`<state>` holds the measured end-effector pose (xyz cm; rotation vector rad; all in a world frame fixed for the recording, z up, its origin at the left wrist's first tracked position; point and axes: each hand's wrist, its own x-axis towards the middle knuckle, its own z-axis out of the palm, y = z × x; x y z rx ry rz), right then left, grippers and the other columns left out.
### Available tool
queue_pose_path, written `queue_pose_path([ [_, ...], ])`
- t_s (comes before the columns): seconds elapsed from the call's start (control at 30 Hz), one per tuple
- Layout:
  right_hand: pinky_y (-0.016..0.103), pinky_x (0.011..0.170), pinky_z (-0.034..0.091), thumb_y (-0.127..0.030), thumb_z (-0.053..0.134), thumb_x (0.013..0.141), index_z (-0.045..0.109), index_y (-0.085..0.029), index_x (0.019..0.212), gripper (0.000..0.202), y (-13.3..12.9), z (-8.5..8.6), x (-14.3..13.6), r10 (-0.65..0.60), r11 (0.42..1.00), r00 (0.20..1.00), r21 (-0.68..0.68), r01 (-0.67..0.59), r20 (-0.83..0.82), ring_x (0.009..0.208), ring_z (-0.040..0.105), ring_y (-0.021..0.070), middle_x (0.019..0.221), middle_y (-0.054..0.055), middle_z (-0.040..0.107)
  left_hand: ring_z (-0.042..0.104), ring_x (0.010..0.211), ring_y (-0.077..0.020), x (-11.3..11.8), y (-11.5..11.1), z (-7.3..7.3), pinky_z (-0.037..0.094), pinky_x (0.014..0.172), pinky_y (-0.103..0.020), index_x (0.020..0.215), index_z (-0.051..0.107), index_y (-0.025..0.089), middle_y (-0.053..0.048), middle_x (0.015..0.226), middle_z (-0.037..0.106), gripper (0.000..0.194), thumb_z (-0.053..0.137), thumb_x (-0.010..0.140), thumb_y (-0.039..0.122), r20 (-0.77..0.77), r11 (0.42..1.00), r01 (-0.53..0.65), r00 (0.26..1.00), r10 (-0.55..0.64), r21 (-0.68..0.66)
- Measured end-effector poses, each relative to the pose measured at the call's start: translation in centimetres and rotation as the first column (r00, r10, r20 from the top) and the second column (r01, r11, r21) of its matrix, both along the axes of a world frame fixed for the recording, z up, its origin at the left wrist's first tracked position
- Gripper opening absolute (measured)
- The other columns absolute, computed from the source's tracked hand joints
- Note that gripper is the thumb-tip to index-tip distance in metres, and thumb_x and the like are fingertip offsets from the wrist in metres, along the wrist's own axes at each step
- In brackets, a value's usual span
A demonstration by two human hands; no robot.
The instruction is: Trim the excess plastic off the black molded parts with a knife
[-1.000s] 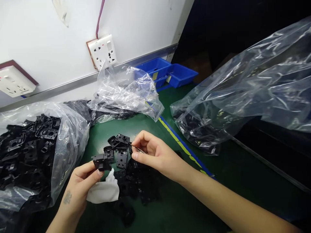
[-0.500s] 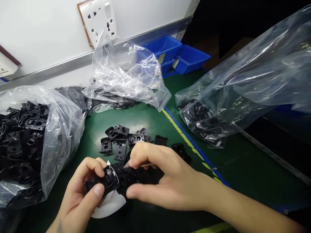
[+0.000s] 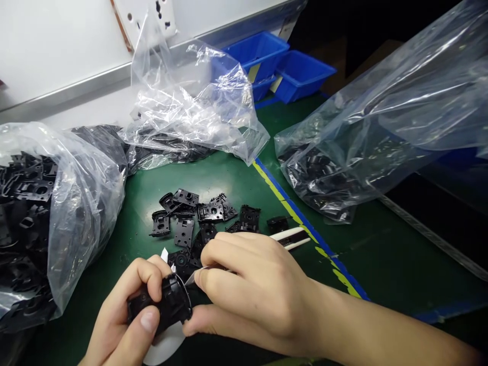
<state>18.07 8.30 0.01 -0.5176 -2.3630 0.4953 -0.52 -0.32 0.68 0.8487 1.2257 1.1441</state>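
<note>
My left hand [image 3: 127, 310] is closed around a black plastic part [image 3: 171, 300] with a curved rim, thumb in front and fingers behind. Pinched in my right hand [image 3: 253, 290] is a slim tool with a thin, pointed, blade-like metal tip [image 3: 191, 277], which is close to the part's rim. My right thumb is at the rim's lower edge. White, black-centred bars [image 3: 292, 237] stick out behind the right hand; whether they belong to the tool I cannot tell. Small white points [image 3: 164, 254] show behind the part, and a white rounded piece [image 3: 168, 348] lies below it.
Several similar black parts [image 3: 184, 232] lie on the green table [image 3: 152, 185]. A clear bag [image 3: 87, 203] of black parts stands left, another bag [image 3: 190, 117] behind, a third [image 3: 324, 178] at right. Blue bins [image 3: 303, 76] stand at the back, by a wall socket [image 3: 152, 23].
The view has shifted slightly downward. My right hand has turned, its thumb now at the part's rim, and the white bars have come into view. The held part has tilted.
</note>
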Motion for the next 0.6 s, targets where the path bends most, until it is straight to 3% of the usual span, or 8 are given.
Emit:
queue_pose_path([
  [0.37, 0.029, 0.048, 0.025, -0.037, 0.049, 0.098, 0.061, -0.019, 0.066, 0.039, -0.29, -0.08, 0.0, -0.003, 0.999, 1.0, 0.034, 0.002, 0.008, 0.052, 0.039, 0.0135, 0.061, -0.001, 0.046, 0.036, 0.052, -0.01, 0.23, -0.16, 0.01, 0.025, 0.044, -0.023, 0.076, 0.056, 0.022, 0.0, 0.075, 0.049, 0.021, 0.066, 0.079, 0.04, -0.003, 0.998, -0.041, 0.999, 0.041, -0.052],
  [0.47, 0.028, 0.048, 0.027, -0.032, 0.062, 0.092, 0.054, -0.019, 0.065, 0.032, -0.39, -0.06, 0.08, 0.066, 0.985, 0.996, -0.155, -0.075, -0.06, 0.052, 0.04, 0.0118, 0.06, -0.003, 0.044, 0.04, 0.055, -0.0119, 0.19, -0.11, 0.09, 0.028, 0.046, -0.024, 0.076, 0.056, 0.022, -0.002, 0.075, 0.049, 0.022, 0.067, 0.079, 0.041, -0.024, 0.998, -0.048, 0.999, 0.047, -0.042],
  [0.53, 0.023, 0.05, 0.032, -0.027, 0.075, 0.081, 0.05, -0.02, 0.066, 0.031, -0.33, 0.04, 0.03, 0.083, 0.884, 0.979, -0.44, -0.157, -0.184, 0.055, 0.044, 0.0095, 0.062, -0.006, 0.046, 0.039, 0.055, -0.0121, 0.07, -0.09, 0.07, 0.028, 0.046, -0.024, 0.076, 0.056, 0.022, -0.002, 0.074, 0.05, 0.021, 0.066, 0.08, 0.041, -0.008, 0.999, -0.034, 0.999, 0.034, -0.021],
  [0.6, 0.018, 0.053, 0.038, -0.021, 0.083, 0.071, 0.048, -0.02, 0.07, 0.035, -0.21, 0.23, -0.2, -0.006, 0.676, 0.964, -0.711, -0.193, -0.267, 0.058, 0.047, 0.0084, 0.067, -0.007, 0.049, 0.037, 0.054, -0.0106, -0.1, -0.1, -0.11, 0.026, 0.046, -0.022, 0.078, 0.055, 0.022, -0.001, 0.075, 0.05, 0.02, 0.064, 0.082, 0.039, 0.04, 1.0, -0.006, 0.999, 0.006, 0.001],
])
